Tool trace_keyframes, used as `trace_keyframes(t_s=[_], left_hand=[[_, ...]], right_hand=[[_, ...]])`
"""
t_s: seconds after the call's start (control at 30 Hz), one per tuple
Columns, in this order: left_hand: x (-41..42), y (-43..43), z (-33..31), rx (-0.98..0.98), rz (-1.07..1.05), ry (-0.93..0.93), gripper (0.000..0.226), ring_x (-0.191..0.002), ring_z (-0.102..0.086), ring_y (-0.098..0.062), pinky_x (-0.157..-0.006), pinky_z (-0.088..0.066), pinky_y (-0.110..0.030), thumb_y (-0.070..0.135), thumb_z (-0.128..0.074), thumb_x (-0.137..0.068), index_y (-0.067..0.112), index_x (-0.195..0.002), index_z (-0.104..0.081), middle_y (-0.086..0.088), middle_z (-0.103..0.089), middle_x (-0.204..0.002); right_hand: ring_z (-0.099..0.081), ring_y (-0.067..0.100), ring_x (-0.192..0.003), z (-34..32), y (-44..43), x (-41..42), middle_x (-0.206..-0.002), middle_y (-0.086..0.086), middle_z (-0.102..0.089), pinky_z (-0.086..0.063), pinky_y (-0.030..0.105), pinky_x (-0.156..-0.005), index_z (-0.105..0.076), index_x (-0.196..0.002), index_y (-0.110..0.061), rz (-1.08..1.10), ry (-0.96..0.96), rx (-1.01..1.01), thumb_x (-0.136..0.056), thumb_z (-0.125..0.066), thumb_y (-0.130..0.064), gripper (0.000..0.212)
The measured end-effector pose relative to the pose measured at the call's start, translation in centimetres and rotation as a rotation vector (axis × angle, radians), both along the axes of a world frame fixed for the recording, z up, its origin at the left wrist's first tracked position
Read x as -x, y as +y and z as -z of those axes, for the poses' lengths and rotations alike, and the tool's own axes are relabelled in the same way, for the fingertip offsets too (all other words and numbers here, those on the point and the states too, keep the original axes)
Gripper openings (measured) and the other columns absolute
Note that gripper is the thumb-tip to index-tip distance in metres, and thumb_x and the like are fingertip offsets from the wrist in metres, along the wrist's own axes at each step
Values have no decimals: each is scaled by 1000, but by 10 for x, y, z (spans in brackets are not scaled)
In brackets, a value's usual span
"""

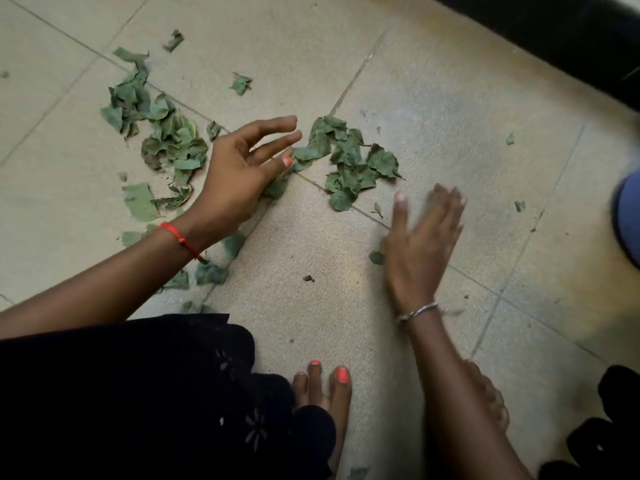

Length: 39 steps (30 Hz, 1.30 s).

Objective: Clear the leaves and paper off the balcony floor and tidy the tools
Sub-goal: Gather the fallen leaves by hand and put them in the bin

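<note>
Left hand [249, 168] hovers with its grip apart, right hand [422, 237] flat and empty at three o'clock, torn green leaves [349, 161] strewn ten to twelve o'clock on the beige tiled floor [450, 98], and a hasty sweep could scatter those light scraps wider.

No text, label, brand, number or sign can be read anywhere in this view.
</note>
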<state>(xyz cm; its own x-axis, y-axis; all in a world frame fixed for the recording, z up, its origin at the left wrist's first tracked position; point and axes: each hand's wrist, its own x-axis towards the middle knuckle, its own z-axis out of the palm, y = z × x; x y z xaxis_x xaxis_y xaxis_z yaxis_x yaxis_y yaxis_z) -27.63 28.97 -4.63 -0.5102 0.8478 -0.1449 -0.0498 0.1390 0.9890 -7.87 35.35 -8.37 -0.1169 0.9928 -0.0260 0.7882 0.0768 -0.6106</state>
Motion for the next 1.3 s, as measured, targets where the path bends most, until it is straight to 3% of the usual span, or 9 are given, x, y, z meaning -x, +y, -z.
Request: trace_keyframes(t_s=[0.27,0.4,0.57,0.7,0.8,0.87,1.0,1.13,1.3], left_hand=[[5,-5,5,0,5,296,38,-125,-51,-11,-103,-43,-23,-15,-56,-81,9,-109,-61,-6,-52,-133],[8,-17,5,102,-39,765,34,-139,-31,-17,-115,-23,-22,15,-61,-86,10,-119,-56,-2,-42,-143],[10,-37,26,404,-109,970,65,-146,-3,-26,-118,0,-44,54,-35,-89,12,-139,-36,-10,-19,-155],[15,-38,37,372,-110,846,64,-146,-9,-26,-120,-7,-42,49,-30,-95,8,-144,-28,-13,-18,-155],[23,-37,32,232,-236,642,52,-138,-27,-16,-115,-22,-26,35,-35,-99,7,-142,-30,-10,-30,-150],[29,-44,25,185,-325,613,49,-131,-35,-10,-111,-30,-25,36,-33,-98,9,-140,-34,-4,-37,-144],[35,-73,27,242,-433,686,48,-134,-31,-9,-117,-20,-36,35,-32,-98,8,-137,-40,-6,-38,-145],[26,-95,41,563,-561,723,66,-145,-14,-23,-119,-2,-46,54,-22,-92,12,-141,-35,-10,-27,-153],[21,-82,37,354,-556,490,61,-137,-30,-17,-115,-26,-40,47,-30,-93,12,-144,-28,-7,-30,-151]], right_hand=[[-6,24,-146,12,6,72,-157,14,-13,-9,39,-120,-19,-147,-8,-310,-14,-133,-92,-32,-57,75],[-10,25,-146,8,45,91,-157,11,-14,-23,47,-116,-29,-144,-11,-315,127,-150,-92,-42,-54,69],[-17,20,-144,10,55,119,-154,6,-24,-9,37,-118,-38,-140,-14,-646,3,-132,-96,-35,-50,57],[-33,21,-137,11,24,144,-142,7,-44,-20,36,-116,-51,-130,-12,-839,85,-155,-98,-34,-39,45],[-42,8,-125,1,13,151,-137,6,-48,-35,17,-103,-52,-130,-11,-782,436,51,-98,-35,-31,41],[-42,9,-127,-5,11,142,-141,6,-44,-39,20,-103,-44,-136,-11,-751,559,148,-96,-39,-34,46],[-26,20,-141,1,2,100,-154,5,-21,-33,49,-111,-16,-148,-16,-898,257,82,-82,-55,-60,88],[1,19,-146,5,-16,80,-158,9,0,-3,43,-119,4,-149,-17,-1012,16,-54,-63,-50,-82,120],[11,29,-145,11,-45,95,-156,15,14,-2,54,-117,18,-145,-25,-1143,-208,-187,-52,-34,-95,128]])
